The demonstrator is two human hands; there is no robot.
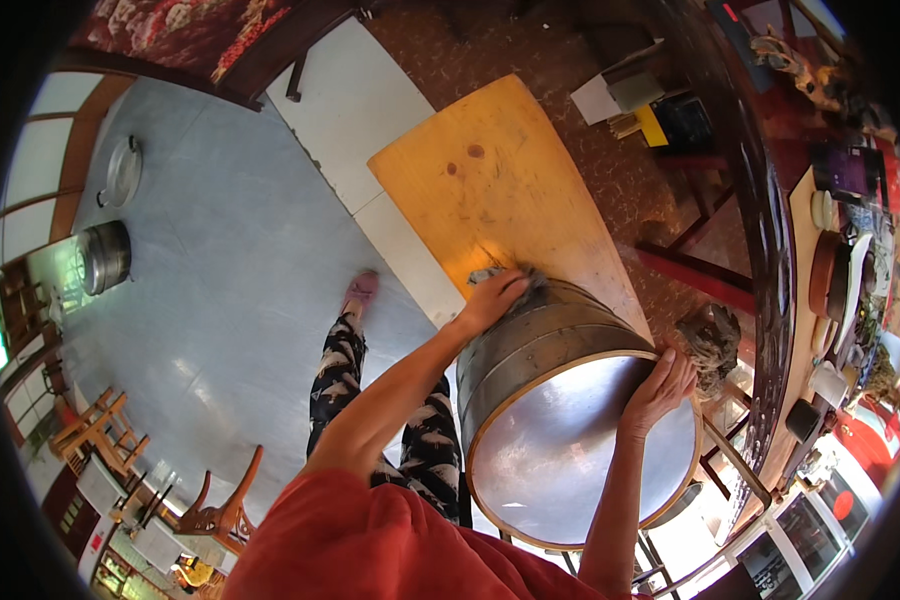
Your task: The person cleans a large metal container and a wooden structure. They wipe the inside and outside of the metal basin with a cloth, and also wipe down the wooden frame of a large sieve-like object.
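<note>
A large, dull metal drum [560, 335] with ridged sides is tilted on a yellow wooden board [500, 160], its round, shiny, brass-coloured-rimmed end [570, 450] facing me. My left hand [497, 300] presses a grey rag [537, 287] against the far side of the drum, the fingers closed over it. Part of the rag pokes out to the left of the hand. On the right, my right hand [660, 392] grips the drum's rim, fingers bent over the edge. What lies beneath the drum is mostly hidden.
A gnarled grey object [710, 345] stands just right of the drum, by a dark glossy table edge [770, 300]. At the far left, a metal pot [104, 257] and a round lid [123, 172] rest on the grey floor. Wooden chairs [225, 505] stand lower left.
</note>
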